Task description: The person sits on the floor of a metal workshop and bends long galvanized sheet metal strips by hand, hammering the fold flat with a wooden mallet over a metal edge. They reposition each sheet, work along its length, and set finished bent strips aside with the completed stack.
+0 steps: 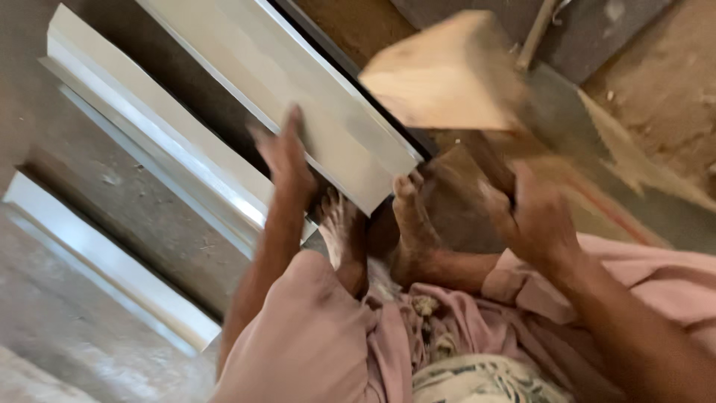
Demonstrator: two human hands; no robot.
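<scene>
My left hand (287,160) rests flat against the edge of a long silvery metal channel (298,71) that runs from the top left down to the middle. My right hand (533,216) grips the dark handle of a wooden mallet (447,75), whose pale block head is raised and blurred above the channel's cut end. My two bare feet (373,231) stand just below that end, pressed close to it. My knees in pink cloth fill the bottom of the view.
Two more metal channels lie on the concrete floor, one (149,134) parallel at the left and another (112,269) at the far left. A wooden stick (538,30) and a dusty board (641,160) lie at the upper right.
</scene>
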